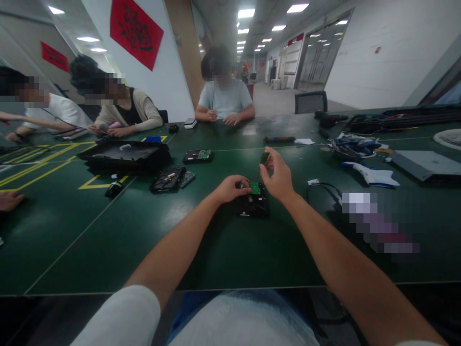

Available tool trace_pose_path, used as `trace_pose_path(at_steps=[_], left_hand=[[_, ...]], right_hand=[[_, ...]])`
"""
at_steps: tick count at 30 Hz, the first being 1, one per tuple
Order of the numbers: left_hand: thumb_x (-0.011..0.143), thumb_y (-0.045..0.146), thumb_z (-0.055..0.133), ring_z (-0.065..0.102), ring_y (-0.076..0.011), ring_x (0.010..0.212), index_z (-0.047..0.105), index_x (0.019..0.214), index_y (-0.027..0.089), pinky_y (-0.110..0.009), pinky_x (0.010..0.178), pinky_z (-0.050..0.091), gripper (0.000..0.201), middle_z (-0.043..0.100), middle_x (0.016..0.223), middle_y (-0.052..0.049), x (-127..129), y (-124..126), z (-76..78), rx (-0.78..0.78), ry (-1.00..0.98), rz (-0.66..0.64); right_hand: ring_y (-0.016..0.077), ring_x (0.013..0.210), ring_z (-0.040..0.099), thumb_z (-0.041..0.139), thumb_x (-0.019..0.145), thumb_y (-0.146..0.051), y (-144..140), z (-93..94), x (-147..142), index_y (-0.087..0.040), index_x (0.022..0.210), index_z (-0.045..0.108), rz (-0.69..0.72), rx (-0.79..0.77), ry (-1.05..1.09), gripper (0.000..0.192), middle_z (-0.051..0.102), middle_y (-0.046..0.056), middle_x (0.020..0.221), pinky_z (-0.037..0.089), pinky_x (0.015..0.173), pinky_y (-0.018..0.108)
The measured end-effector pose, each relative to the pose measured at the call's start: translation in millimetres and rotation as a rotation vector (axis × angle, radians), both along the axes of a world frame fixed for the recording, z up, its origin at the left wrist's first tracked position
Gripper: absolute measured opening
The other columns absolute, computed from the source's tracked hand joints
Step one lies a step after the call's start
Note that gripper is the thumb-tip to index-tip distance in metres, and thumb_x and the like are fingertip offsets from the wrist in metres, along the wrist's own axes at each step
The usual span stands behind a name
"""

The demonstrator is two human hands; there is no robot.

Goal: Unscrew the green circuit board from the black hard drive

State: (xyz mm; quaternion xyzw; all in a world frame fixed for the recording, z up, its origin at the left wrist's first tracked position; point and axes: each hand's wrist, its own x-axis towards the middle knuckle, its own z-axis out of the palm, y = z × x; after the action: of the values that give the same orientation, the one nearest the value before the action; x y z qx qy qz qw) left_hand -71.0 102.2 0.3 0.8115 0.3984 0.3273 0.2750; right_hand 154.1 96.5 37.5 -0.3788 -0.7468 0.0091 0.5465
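Note:
In front of me a black hard drive [251, 208] lies flat on the green table, with a green circuit board [255, 188] showing on its far part. My left hand [232, 188] grips the drive's left side, its fingers bent at the board's edge. Above the drive's far right corner, my right hand [279, 173] is closed on a screwdriver [265, 157] with a black and yellow handle. The screwdriver's shaft and tip are too indistinct to make out.
Left of the drive lie an opened drive [167, 179], another drive with a green board [198, 156] and a black tray [124, 156]. To the right are a blue-white glove [372, 174], a metal box [428, 166] and a cable [326, 184]. Several people sit across the table.

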Motion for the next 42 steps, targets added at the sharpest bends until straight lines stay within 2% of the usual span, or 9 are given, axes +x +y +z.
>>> trace_pose_path(at_steps=[6, 11, 17, 24, 29, 35, 40, 42], left_hand=[[0.082, 0.04, 0.079, 0.068, -0.0251, 0.109, 0.076, 0.089, 0.021, -0.044, 0.105, 0.048, 0.02, 0.073, 0.12, -0.007, 1.4, -5.2, -1.0, 0.004, -0.02, 0.002], [0.083, 0.04, 0.078, 0.068, -0.0253, 0.11, 0.076, 0.089, 0.021, -0.044, 0.105, 0.048, 0.02, 0.073, 0.121, -0.007, 2.7, -6.2, -0.3, -0.011, -0.03, 0.006], [0.082, 0.039, 0.079, 0.068, -0.0257, 0.112, 0.077, 0.088, 0.022, -0.044, 0.105, 0.047, 0.018, 0.073, 0.119, -0.007, 2.5, -4.7, -1.0, 0.002, -0.039, -0.005], [0.082, 0.039, 0.08, 0.068, -0.0255, 0.113, 0.077, 0.088, 0.022, -0.044, 0.107, 0.046, 0.019, 0.073, 0.119, -0.007, 2.9, -5.5, -1.1, -0.012, -0.057, -0.004], [0.081, 0.038, 0.08, 0.068, -0.0251, 0.111, 0.077, 0.088, 0.022, -0.045, 0.106, 0.047, 0.018, 0.073, 0.12, -0.007, 1.8, -4.4, -2.6, -0.012, -0.059, -0.007], [0.082, 0.039, 0.08, 0.068, -0.0248, 0.109, 0.076, 0.09, 0.022, -0.043, 0.102, 0.048, 0.019, 0.072, 0.121, -0.007, 0.7, -3.0, -4.2, -0.006, -0.054, -0.01], [0.081, 0.038, 0.08, 0.067, -0.0249, 0.111, 0.076, 0.088, 0.021, -0.044, 0.105, 0.047, 0.019, 0.072, 0.121, -0.007, 1.6, -4.1, -2.2, -0.018, -0.052, -0.007], [0.081, 0.038, 0.08, 0.067, -0.0251, 0.112, 0.076, 0.088, 0.021, -0.044, 0.106, 0.046, 0.018, 0.072, 0.121, -0.007, 1.8, -4.6, -1.6, -0.015, -0.059, -0.008]], right_hand=[[0.0255, 0.092, 0.067, 0.058, 0.097, -0.036, -6.1, 1.4, -1.8, -0.03, 0.152, 0.043, -0.01, -0.001, -0.017, 0.057, 0.062, 0.011, 0.12, 0.064, 0.089, 0.051], [0.0259, 0.095, 0.068, 0.055, 0.095, -0.028, -5.7, 0.4, -2.1, -0.029, 0.155, 0.038, 0.003, 0.001, -0.014, 0.062, 0.062, 0.012, 0.127, 0.064, 0.09, 0.051], [0.0238, 0.089, 0.068, 0.061, 0.094, -0.033, -6.6, 0.1, -0.2, -0.03, 0.151, 0.044, -0.012, -0.002, 0.012, 0.059, 0.062, 0.011, 0.124, 0.066, 0.083, 0.047], [0.0239, 0.092, 0.068, 0.058, 0.092, -0.027, -1.6, -4.7, 0.8, -0.027, 0.155, 0.037, -0.022, -0.008, 0.03, 0.067, 0.06, 0.014, 0.136, 0.066, 0.084, 0.046], [0.0239, 0.09, 0.068, 0.061, 0.093, -0.031, -3.8, -2.3, 1.4, -0.029, 0.151, 0.042, -0.039, 0.018, 0.008, 0.062, 0.06, 0.013, 0.135, 0.066, 0.082, 0.048], [0.0263, 0.099, 0.07, 0.058, 0.092, -0.025, -3.0, -2.2, 1.0, -0.024, 0.153, 0.039, -0.018, 0.007, 0.014, 0.064, 0.062, 0.015, 0.135, 0.066, 0.084, 0.046], [0.0264, 0.092, 0.069, 0.06, 0.094, -0.035, -5.3, -0.3, 2.2, -0.028, 0.151, 0.043, -0.04, -0.022, 0.009, 0.061, 0.065, 0.012, 0.124, 0.066, 0.083, 0.049], [0.027, 0.093, 0.069, 0.06, 0.094, -0.036, -6.1, 0.7, 2.4, -0.028, 0.152, 0.043, -0.047, -0.018, -0.004, 0.061, 0.065, 0.012, 0.125, 0.065, 0.084, 0.05]])
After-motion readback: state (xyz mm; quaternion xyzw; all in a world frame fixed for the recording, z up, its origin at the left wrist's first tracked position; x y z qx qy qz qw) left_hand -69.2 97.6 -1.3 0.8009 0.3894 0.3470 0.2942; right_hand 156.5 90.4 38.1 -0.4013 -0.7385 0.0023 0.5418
